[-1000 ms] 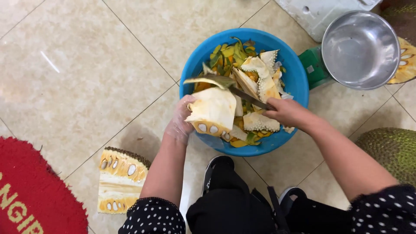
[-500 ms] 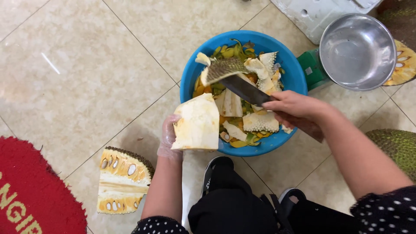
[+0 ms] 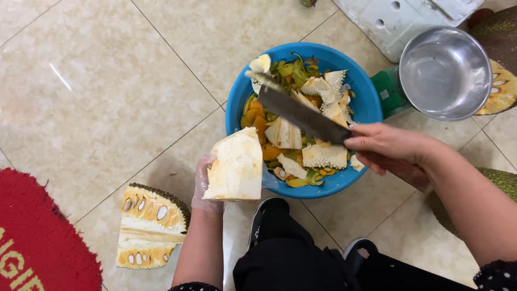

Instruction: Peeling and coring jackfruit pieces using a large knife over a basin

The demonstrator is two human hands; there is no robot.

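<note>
Left hand (image 3: 206,183), in a thin clear glove, clenched around a pale wedge of jackfruit (image 3: 236,167), cut face turned up, held just over the near-left rim of the blue basin (image 3: 371,102). Right hand (image 3: 389,148), bare, grasping the handle of a broad dark knife (image 3: 301,114), blade angled up and left across the basin with a small pale scrap (image 3: 262,64) at its tip. Basin heaped with spiky rind pieces (image 3: 324,156), white core strips and orange-yellow trimmings. On the tiled floor (image 3: 107,81) to the left, well apart from the gloved hand, another cut jackfruit slab (image 3: 148,226) with seeds showing, beside a red mat (image 3: 37,237). Beyond the basin on the right, a shiny steel bowl (image 3: 446,73) resting on a green scale (image 3: 389,91), a white foam box (image 3: 398,16) behind it. Black trousers and dark shoes (image 3: 264,213) below.
</note>
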